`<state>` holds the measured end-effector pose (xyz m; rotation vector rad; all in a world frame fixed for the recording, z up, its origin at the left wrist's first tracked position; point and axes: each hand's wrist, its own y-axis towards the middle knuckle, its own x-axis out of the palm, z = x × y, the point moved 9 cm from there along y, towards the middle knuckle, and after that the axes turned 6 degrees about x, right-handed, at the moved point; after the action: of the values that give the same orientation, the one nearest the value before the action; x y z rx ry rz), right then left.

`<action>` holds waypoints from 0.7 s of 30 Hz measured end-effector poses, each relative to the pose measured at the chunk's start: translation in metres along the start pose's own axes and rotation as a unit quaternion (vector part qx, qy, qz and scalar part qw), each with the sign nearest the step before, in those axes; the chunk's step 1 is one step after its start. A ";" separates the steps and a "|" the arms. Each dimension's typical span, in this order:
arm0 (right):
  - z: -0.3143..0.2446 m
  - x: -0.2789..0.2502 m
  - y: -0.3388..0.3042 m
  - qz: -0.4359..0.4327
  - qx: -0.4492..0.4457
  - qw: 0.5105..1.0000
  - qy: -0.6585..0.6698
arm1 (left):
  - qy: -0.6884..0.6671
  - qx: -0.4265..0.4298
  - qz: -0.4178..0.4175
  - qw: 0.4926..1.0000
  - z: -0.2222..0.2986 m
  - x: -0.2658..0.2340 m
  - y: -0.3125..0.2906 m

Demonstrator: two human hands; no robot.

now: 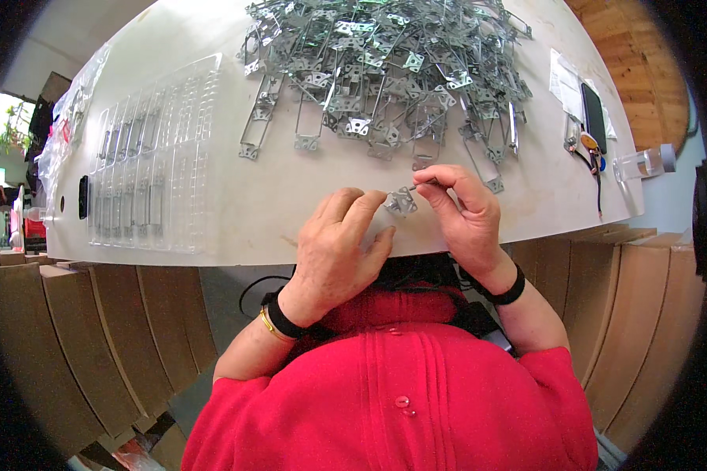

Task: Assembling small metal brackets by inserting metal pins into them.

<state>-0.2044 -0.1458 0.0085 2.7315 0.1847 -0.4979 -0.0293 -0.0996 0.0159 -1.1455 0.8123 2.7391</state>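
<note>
A small silvery metal bracket (402, 202) with holes in its plate is between my two hands, close to the table's near edge. My right hand (465, 221) pinches a thin dark metal part at the bracket's upper right, between thumb and fingertips. Most of that part is hidden by the fingers. From the other side, my left hand (338, 245) reaches in with its index fingertip at the bracket's left edge. Its thumb is apart from the index finger and shows nothing gripped. Beyond my hands lies a large heap of similar metal brackets (385, 78).
Clear plastic trays (192, 169) holding several metal pieces lie on the left of the white table (251, 212). A black object (84, 197) is beside them. At right are a phone (594, 114), a cable-like tool (589, 143) and a clear bottle (644, 164). Cardboard boxes (636, 306) stand below.
</note>
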 end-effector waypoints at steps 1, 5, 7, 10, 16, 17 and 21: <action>0.001 0.001 0.000 -0.002 0.003 1.000 0.000 | 0.003 0.006 -0.005 1.000 0.001 0.001 0.000; 0.004 0.005 0.000 -0.011 0.014 1.000 0.002 | -0.003 0.002 -0.007 1.000 -0.001 0.000 0.000; 0.004 0.006 0.001 -0.009 0.013 1.000 0.003 | 0.002 -0.001 -0.013 1.000 -0.001 0.001 0.000; 0.005 0.007 0.001 -0.012 0.016 1.000 0.002 | 0.011 0.003 -0.008 1.000 -0.002 0.001 -0.001; 0.002 0.009 0.001 -0.014 -0.007 0.999 -0.029 | -0.012 0.000 0.005 1.000 -0.003 -0.001 0.000; 0.002 0.010 0.001 -0.014 -0.007 0.999 -0.029 | -0.013 0.000 0.005 1.000 -0.004 0.001 0.000; 0.004 0.010 0.002 -0.010 -0.001 1.000 -0.024 | -0.038 -0.013 0.025 0.999 -0.012 0.003 -0.004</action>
<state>-0.1959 -0.1480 0.0021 2.7157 0.1994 -0.5674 -0.0224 -0.1026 0.0047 -1.0312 0.8086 2.8220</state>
